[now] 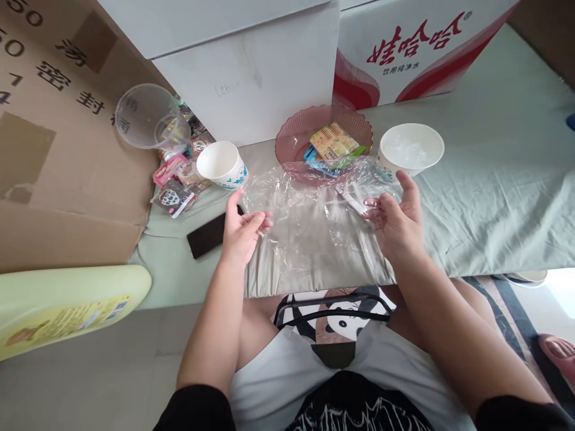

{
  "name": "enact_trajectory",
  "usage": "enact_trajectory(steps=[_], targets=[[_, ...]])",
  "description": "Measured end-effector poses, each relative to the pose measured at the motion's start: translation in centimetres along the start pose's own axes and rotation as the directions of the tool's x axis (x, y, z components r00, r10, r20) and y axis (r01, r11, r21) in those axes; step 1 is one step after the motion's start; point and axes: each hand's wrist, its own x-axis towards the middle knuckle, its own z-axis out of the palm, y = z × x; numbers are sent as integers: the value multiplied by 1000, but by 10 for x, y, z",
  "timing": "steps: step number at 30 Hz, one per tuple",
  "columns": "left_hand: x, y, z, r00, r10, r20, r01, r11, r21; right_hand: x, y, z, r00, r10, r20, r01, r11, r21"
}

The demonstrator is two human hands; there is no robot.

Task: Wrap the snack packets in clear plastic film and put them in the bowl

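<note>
A crinkled sheet of clear plastic film (309, 209) is stretched between my hands, low over the cloth. My left hand (242, 230) pinches its left side between thumb and fingers, index finger raised. On the other side, my right hand (399, 218) grips the film with thumb against curled fingers. A pale narrow strip (353, 200) shows beside my right fingertips; whether it belongs to the film I cannot tell. Just beyond my left hand stands a white paper cup (221, 163). Behind my right hand is a paper bowl (411, 146) with crumpled clear plastic inside.
A pink fluted bowl (287, 140) holds snack packets (335, 143). Left are a clear plastic tub (150, 117), wrapped snacks (175, 185) and a phone (206, 234). White boxes (251, 78) and a cardboard box (67, 155) border the cloth. A yellow-green bottle (81, 299) stands left.
</note>
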Motion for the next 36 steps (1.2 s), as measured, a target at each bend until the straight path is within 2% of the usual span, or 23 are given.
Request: enact_trajectory(steps=[3, 5, 7, 9, 14, 18, 21, 24, 26, 28, 30, 32, 34, 36], targets=[[4, -5, -6, 980, 183, -79, -181, 983, 38, 0, 1, -5, 997, -54, 46, 57, 996, -64], [4, -6, -8, 976, 215, -18, -214, 975, 63, 0, 0, -6, 996, -61, 70, 67, 995, -76], [2, -5, -8, 978, 185, 94, -195, 974, 112, -1, -2, -7, 994, -73, 82, 80, 993, -82], [-1, -4, -6, 975, 169, 144, -196, 961, 195, -3, -4, -7, 991, -94, 97, 105, 988, -113], [-6, 1, -5, 952, 305, 37, -294, 869, 398, -3, -9, -11, 981, -156, 117, 185, 935, -304], [-7, -1, -8, 906, 422, -27, -361, 805, 470, -2, -6, -17, 966, -215, 142, 254, 884, -393], [-6, -5, -12, 875, 482, -47, -392, 763, 515, -2, -3, -19, 951, -269, 152, 309, 805, -507], [-6, -5, -15, 842, 540, -6, -433, 681, 590, -3, -6, -18, 899, -400, 181, 420, 664, -618], [-5, -3, -16, 800, 598, 49, -483, 595, 642, -5, -9, -17, 828, -520, 209, 514, 557, -652], [-3, -2, -17, 751, 654, 88, -524, 510, 682, -6, -12, -17, 760, -602, 245, 592, 486, -643], [-2, -2, -18, 714, 694, 98, -540, 455, 708, -6, -12, -18, 747, -595, 297, 630, 491, -602], [0, -4, -19, 710, 698, 96, -532, 442, 723, -7, -10, -19, 785, -517, 342, 612, 556, -563], [1, -6, -18, 735, 673, 86, -513, 469, 719, -7, -8, -19, 822, -452, 346, 568, 615, -547], [0, -7, -16, 780, 623, 55, -493, 558, 667, -8, -8, -18, 838, -438, 326, 546, 654, -524]])
